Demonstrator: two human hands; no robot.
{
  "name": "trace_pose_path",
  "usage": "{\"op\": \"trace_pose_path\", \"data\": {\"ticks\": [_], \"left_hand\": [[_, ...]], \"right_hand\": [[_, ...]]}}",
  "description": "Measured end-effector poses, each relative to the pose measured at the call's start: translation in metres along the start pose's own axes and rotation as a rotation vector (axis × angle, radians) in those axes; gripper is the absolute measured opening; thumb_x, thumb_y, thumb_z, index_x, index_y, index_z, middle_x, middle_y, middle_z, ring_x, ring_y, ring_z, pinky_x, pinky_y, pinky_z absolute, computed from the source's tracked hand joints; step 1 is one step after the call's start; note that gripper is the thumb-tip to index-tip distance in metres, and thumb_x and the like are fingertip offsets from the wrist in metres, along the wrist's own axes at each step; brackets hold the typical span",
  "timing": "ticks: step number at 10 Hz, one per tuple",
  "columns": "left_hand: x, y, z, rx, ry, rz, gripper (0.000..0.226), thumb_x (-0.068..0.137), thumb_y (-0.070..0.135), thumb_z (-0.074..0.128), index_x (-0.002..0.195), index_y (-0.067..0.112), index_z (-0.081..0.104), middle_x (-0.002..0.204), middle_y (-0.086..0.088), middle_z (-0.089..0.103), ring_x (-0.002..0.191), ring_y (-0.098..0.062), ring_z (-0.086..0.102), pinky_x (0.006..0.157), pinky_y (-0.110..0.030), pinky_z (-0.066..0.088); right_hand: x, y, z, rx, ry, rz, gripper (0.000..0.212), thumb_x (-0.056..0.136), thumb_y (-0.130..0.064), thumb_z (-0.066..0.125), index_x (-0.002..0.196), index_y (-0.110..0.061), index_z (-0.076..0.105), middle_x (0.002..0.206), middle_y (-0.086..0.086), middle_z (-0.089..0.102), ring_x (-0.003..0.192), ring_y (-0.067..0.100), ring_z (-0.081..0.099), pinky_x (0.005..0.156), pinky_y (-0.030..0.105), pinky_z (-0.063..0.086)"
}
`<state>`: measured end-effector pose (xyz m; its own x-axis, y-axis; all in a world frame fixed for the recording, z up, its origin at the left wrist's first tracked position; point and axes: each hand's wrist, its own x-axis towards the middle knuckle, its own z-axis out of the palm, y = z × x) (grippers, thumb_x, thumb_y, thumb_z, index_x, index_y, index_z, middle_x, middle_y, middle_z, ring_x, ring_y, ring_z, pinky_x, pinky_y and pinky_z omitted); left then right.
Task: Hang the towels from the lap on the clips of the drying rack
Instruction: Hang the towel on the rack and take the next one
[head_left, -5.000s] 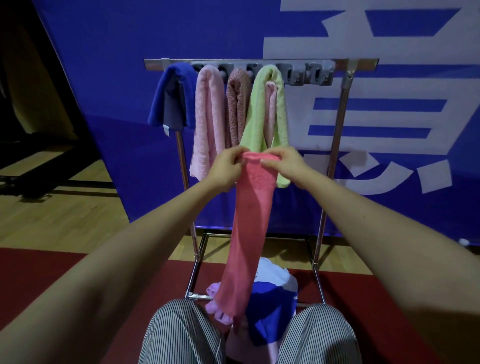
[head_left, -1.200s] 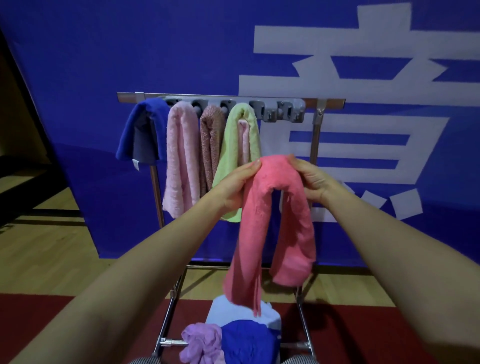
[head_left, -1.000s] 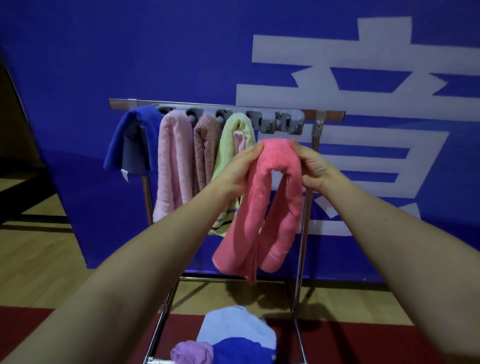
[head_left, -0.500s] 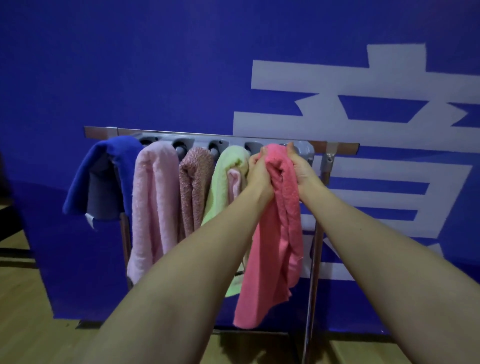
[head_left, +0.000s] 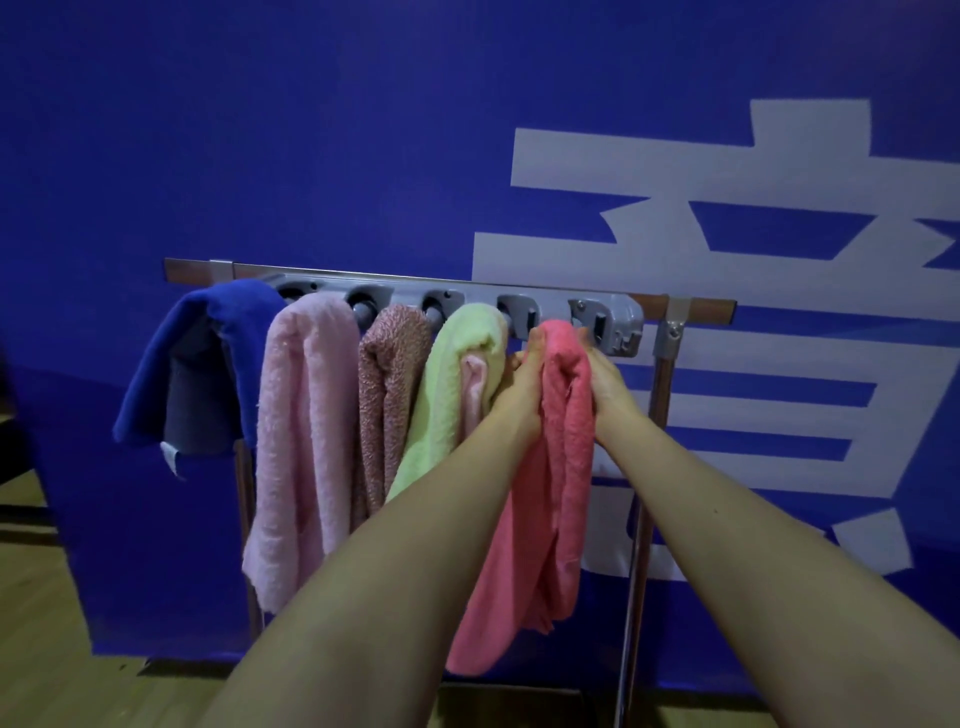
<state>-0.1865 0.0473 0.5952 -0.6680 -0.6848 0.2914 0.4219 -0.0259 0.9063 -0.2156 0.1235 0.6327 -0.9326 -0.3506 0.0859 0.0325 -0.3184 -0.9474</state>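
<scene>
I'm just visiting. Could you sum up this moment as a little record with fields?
Activity: hanging towels on a drying rack
Left hand: grips the coral towel at its fold
Right hand: grips the same fold
Towel position: fold raised to the grey clip strip, near its right end; whether clipped, cannot tell
Already hanging: blue towel, pale pink towel, brownish towel, green towel
</scene>
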Motion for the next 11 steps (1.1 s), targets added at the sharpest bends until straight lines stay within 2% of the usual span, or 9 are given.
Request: {"op": "trace_pose_path", "data": {"ticks": [1,2,3,4,6,7,8,9,11], "left_hand": [[0.021,-0.007,0.013,-1.098,0.393,-0.048,0.025,0.084,0.03,0.063,0.088,0.008,0.073,0.062,0.003,0.068,0.054,-0.018,0.068,0.043,-0.032,0.043],[-0.017,-0.012,-0.003,-0.094,-0.122,-0.005,0.027,0.087,0.037,0.059,0.078,0.012,0.065,0.049,0.019,0.063,0.045,-0.003,0.062,0.046,-0.034,0.047],[-0.021,-0.023,-0.025,-0.065,-0.138,-0.326,0.034,0.09,0.034,0.046,0.065,0.013,0.055,0.055,0.022,0.061,0.052,0.002,0.058,0.06,-0.016,0.048],[-0.037,-0.025,-0.041,0.079,-0.249,-0.46,0.025,0.094,0.036,0.05,0.083,0.019,0.064,0.08,-0.002,0.067,0.072,-0.015,0.061,0.068,-0.026,0.052],[-0.108,-0.074,-0.092,0.219,-0.286,-0.44,0.052,0.095,0.054,0.034,0.115,0.016,0.064,0.117,-0.004,0.065,0.112,-0.018,0.059,0.103,-0.032,0.042],[-0.139,-0.107,-0.133,0.329,-0.21,-0.488,0.041,0.1,0.038,0.035,0.12,0.011,0.057,0.11,0.003,0.052,0.107,-0.011,0.047,0.092,-0.02,0.034],[-0.158,-0.145,-0.178,0.453,-0.191,-0.573,0.035,0.095,0.042,0.044,0.081,0.012,0.057,0.086,-0.01,0.053,0.082,-0.018,0.048,0.07,-0.028,0.036],[-0.182,-0.166,-0.205,0.45,-0.09,-0.69,0.035,0.1,0.027,0.039,0.069,0.013,0.048,0.069,-0.006,0.049,0.061,-0.017,0.045,0.053,-0.024,0.032],[-0.178,-0.156,-0.2,0.127,0.423,-0.361,0.03,0.087,0.05,0.051,0.087,0.022,0.043,0.087,-0.01,0.046,0.079,-0.022,0.044,0.073,-0.039,0.038]], "right_hand": [[-0.006,0.001,0.0,-0.03,0.063,0.059,0.034,0.094,-0.031,0.054,0.071,-0.006,0.054,0.073,0.014,0.057,0.072,0.026,0.057,0.085,0.037,0.05],[-0.013,0.007,-0.003,-0.098,0.048,0.145,0.041,0.102,-0.015,0.031,0.063,-0.008,0.04,0.066,0.007,0.039,0.06,0.016,0.04,0.057,0.019,0.045],[-0.025,0.024,-0.016,-0.136,-0.025,0.228,0.037,0.098,-0.023,0.044,0.066,-0.006,0.05,0.061,0.007,0.05,0.058,0.02,0.049,0.053,0.028,0.048],[-0.031,0.051,-0.034,-0.139,0.0,0.227,0.028,0.092,-0.031,0.055,0.077,-0.009,0.063,0.067,0.009,0.065,0.069,0.026,0.061,0.067,0.038,0.054],[-0.077,0.13,-0.081,0.01,-0.067,0.33,0.051,0.085,-0.058,0.049,0.11,-0.016,0.064,0.11,0.007,0.067,0.107,0.022,0.061,0.092,0.037,0.048],[-0.108,0.177,-0.1,-0.155,0.117,0.473,0.064,0.089,-0.06,0.038,0.126,-0.011,0.054,0.125,0.01,0.06,0.12,0.027,0.053,0.093,0.036,0.041],[-0.141,0.219,-0.111,-0.246,0.254,0.64,0.076,0.092,-0.06,0.031,0.137,0.0,0.041,0.142,0.017,0.045,0.13,0.032,0.043,0.102,0.038,0.034],[-0.166,0.249,-0.113,-0.262,0.231,0.764,0.075,0.094,-0.058,0.027,0.137,0.003,0.039,0.14,0.02,0.046,0.129,0.034,0.044,0.106,0.04,0.032],[-0.179,0.265,-0.08,-0.319,0.047,0.791,0.074,0.091,-0.063,0.029,0.131,-0.004,0.047,0.127,0.013,0.058,0.11,0.028,0.058,0.084,0.033,0.042]]}}
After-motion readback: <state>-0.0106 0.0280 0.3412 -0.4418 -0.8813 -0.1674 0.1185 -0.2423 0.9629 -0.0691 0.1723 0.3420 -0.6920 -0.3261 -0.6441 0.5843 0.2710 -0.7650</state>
